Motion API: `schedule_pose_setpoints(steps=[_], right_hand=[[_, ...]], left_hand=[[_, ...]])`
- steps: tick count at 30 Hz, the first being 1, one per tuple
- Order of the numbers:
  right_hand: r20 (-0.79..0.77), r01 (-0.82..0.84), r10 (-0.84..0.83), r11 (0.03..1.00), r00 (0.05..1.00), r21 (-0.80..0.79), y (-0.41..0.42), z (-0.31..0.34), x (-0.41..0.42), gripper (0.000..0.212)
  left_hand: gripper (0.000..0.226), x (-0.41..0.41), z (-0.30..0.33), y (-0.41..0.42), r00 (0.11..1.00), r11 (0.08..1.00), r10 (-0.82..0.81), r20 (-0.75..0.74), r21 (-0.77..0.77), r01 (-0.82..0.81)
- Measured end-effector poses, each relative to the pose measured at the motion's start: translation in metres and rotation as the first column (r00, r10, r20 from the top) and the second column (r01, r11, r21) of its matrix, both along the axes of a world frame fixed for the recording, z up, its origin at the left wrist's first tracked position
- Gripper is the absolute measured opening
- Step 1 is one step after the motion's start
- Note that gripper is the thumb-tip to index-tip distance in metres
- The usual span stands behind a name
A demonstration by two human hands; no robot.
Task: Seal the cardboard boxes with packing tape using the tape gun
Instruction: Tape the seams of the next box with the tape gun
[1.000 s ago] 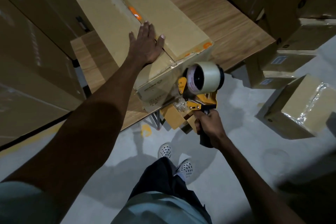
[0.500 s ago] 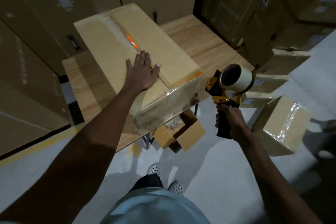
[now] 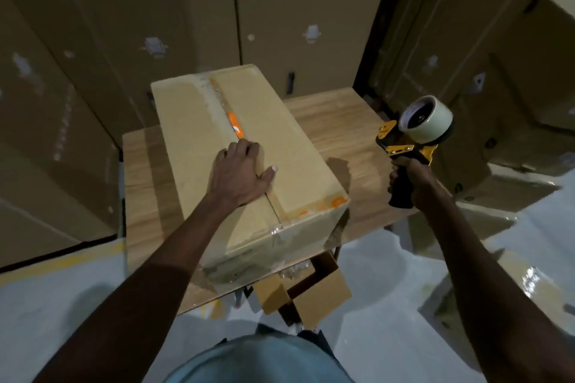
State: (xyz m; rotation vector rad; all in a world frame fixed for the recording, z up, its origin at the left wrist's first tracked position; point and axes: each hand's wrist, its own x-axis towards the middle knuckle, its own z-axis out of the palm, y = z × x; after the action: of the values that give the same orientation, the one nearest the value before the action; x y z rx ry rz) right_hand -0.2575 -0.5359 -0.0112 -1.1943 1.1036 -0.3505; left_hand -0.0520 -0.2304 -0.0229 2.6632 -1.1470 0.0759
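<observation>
A long cardboard box lies on a small wooden table, its top flaps closed along a centre seam with orange tape remnants. My left hand presses on the seam near the box's middle, its fingertips bent down onto the top. My right hand grips the black handle of a yellow tape gun, held up in the air to the right of the box, above the table's right edge. Its clear tape roll faces up. Tape wrinkles shine on the box's near end.
A small open cardboard box sits on the floor under the table's near edge. Tall stacked cartons wall in the back and left. More boxes crowd the right. Grey floor lies near me.
The tape gun rose from below the box's near end up and to the right, away from the box. My left hand stayed pressing on the seam and its fingers bent. The view tilted up.
</observation>
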Motion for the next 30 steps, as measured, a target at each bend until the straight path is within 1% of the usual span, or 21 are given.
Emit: schedule_pose_setpoints(steps=[3, 6, 8, 9, 10, 11, 12, 13, 14, 15, 17, 21, 25, 28, 30], right_hand=[[-0.041, -0.023, 0.021, 0.999, 0.999, -0.037, -0.036, -0.017, 0.035, 0.032], [-0.088, -0.074, 0.065, 0.991, 0.994, -0.108, -0.047, -0.047, 0.053, 0.030], [-0.129, -0.073, 0.057, 0.989, 0.990, -0.126, -0.052, -0.080, 0.052, 0.021], [-0.156, -0.079, 0.060, 0.990, 0.986, -0.115, -0.069, -0.119, 0.052, 0.016], [-0.198, -0.095, 0.071, 0.989, 0.978, -0.115, -0.081, -0.150, 0.052, 0.022], [-0.255, -0.095, 0.056, 0.985, 0.965, -0.142, -0.086, -0.174, 0.053, 0.033], [-0.296, -0.074, 0.021, 0.983, 0.955, -0.170, -0.081, -0.184, 0.051, 0.039], [-0.319, -0.074, 0.010, 0.980, 0.948, -0.187, -0.072, -0.187, 0.050, 0.037], [-0.334, -0.071, -0.003, 0.975, 0.943, -0.211, -0.055, -0.174, 0.045, 0.033], [-0.335, -0.078, -0.004, 0.970, 0.942, -0.232, -0.038, -0.158, 0.039, 0.034], [-0.332, -0.107, 0.027, 0.968, 0.943, -0.226, -0.029, -0.163, 0.033, 0.035], [-0.347, -0.108, 0.040, 0.978, 0.937, -0.179, -0.029, -0.171, 0.031, 0.032], [-0.364, -0.129, 0.048, 0.971, 0.930, -0.203, -0.031, -0.164, 0.030, 0.035], [-0.391, -0.158, 0.067, 0.966, 0.918, -0.204, -0.031, -0.164, 0.025, 0.040], [-0.377, -0.135, 0.042, 0.965, 0.925, -0.223, -0.029, -0.161, 0.020, 0.043]], left_hand=[[0.076, 0.003, -0.005, 0.000, 1.000, 0.999, 0.012, -0.028, -0.040, -0.013], [0.077, 0.001, -0.008, 0.004, 0.998, 0.998, 0.028, -0.049, -0.047, -0.030], [0.077, -0.003, -0.007, 0.005, 0.998, 0.997, 0.046, -0.044, -0.053, -0.049], [0.077, -0.006, -0.006, 0.005, 0.998, 0.997, 0.054, -0.037, -0.051, -0.056], [0.076, -0.009, -0.006, 0.005, 0.997, 0.996, 0.065, -0.033, -0.051, -0.066], [0.076, -0.011, -0.005, 0.005, 0.997, 0.996, 0.075, -0.032, -0.054, -0.077], [0.076, -0.012, -0.003, 0.005, 0.996, 0.995, 0.078, -0.038, -0.061, -0.080], [0.076, -0.014, -0.001, 0.004, 0.994, 0.994, 0.094, -0.052, -0.056, -0.097], [0.076, -0.015, 0.001, 0.003, 0.992, 0.993, 0.104, -0.072, -0.054, -0.108], [0.077, -0.016, 0.002, 0.001, 0.990, 0.992, 0.112, -0.086, -0.055, -0.117], [0.077, -0.017, 0.003, 0.001, 0.988, 0.989, 0.123, -0.096, -0.067, -0.130], [0.074, -0.019, 0.004, 0.000, 0.991, 0.991, 0.117, -0.069, -0.049, -0.121], [0.077, -0.019, 0.008, -0.002, 0.983, 0.988, 0.146, -0.110, -0.032, -0.150], [0.072, -0.022, 0.009, -0.002, 0.980, 0.984, 0.166, -0.113, -0.038, -0.171], [0.069, -0.025, 0.008, -0.001, 0.978, 0.984, 0.168, -0.120, -0.046, -0.175]])
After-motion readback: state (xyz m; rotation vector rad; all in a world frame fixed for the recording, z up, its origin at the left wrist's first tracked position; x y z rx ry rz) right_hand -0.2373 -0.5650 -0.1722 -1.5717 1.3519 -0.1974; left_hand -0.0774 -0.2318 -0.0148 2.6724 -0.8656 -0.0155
